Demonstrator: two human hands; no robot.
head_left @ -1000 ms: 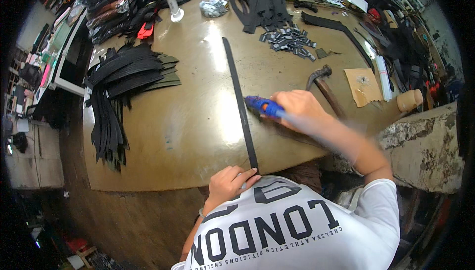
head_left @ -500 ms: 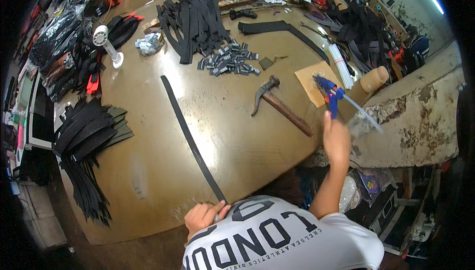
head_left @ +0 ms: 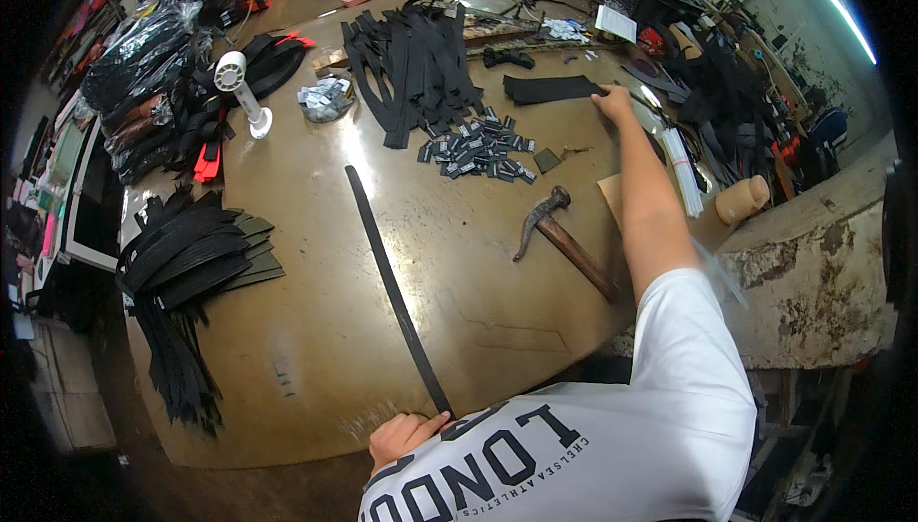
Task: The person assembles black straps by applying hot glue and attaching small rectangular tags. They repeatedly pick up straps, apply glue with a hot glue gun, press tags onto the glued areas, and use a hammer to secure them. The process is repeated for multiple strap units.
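Note:
A long narrow black strip (head_left: 397, 297) lies slantwise across the table, its near end at the front edge. My left hand (head_left: 406, 436) is closed on that end, fingers curled. My right arm stretches far forward, and my right hand (head_left: 612, 104) pinches a wider black strap (head_left: 553, 90) near its bend. Beneath my right forearm, a piece of tan cardboard (head_left: 609, 195) shows only at its edge. The glue gun is hidden behind the arm, though its clear glue stick (head_left: 724, 276) pokes out. A hammer (head_left: 576, 252) with a wooden handle rests nearby.
Small black labels (head_left: 473, 147) form a pile mid-table, below a heap of black straps (head_left: 411, 68). More strips (head_left: 186, 264) are stacked at the left. A white handheld fan (head_left: 244, 92) and a bag of small pieces (head_left: 326, 98) stand behind. White sticks (head_left: 681, 173) lie at right.
My right hand has let go of the glue gun on the cardboard and moved forward to the wide black strap. My left hand stays on the narrow strip's end. The view has shifted slightly.

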